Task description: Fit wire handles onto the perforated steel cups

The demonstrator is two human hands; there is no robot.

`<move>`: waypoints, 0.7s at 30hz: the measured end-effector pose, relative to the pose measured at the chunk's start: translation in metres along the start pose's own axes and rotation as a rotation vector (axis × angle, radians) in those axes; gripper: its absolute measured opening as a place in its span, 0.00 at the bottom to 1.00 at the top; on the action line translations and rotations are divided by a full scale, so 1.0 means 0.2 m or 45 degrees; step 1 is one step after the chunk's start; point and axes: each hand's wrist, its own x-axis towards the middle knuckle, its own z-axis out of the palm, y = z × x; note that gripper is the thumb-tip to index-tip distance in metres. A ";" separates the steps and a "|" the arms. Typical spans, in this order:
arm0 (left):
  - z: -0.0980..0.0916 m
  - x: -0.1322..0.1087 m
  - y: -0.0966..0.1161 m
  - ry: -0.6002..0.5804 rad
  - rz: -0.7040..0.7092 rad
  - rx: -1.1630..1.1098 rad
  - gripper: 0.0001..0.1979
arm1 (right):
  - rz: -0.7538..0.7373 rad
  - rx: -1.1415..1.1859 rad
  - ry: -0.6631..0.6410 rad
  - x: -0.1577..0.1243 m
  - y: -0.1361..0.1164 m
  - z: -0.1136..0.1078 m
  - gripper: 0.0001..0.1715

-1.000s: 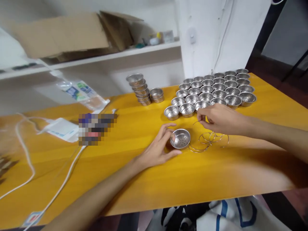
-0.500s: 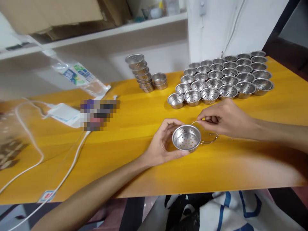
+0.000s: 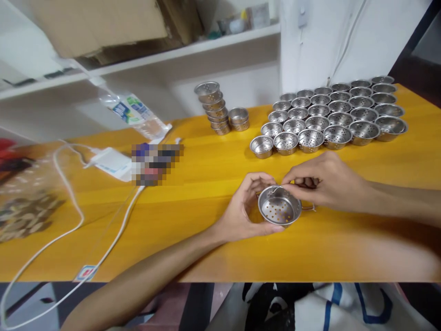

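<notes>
My left hand [image 3: 243, 212] cups a small perforated steel strainer cup [image 3: 279, 212] just above the yellow table [image 3: 213, 230], thumb below and fingers curled over its far rim. My right hand [image 3: 325, 184] pinches a thin wire ring [image 3: 275, 189] against the top rim of that cup. More of the wire pokes out at the cup's right side, under my right hand. Both hands meet at the cup, near the middle of the table.
Several rows of identical strainer cups [image 3: 330, 117] stand at the back right. A leaning stack of cups [image 3: 213, 108] and a short stack [image 3: 239, 118] sit behind. A plastic bag [image 3: 132, 112], white charger [image 3: 112, 162] and cable [image 3: 69, 230] lie left.
My left hand lifted the cup off the table and tilted it toward me. My right hand picked a wire ring from the loose pile and brought it onto the cup's rim.
</notes>
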 end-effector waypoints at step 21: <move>0.05 0.02 0.01 0.074 -0.066 0.116 0.40 | 0.084 -0.119 0.101 -0.02 0.01 0.02 0.14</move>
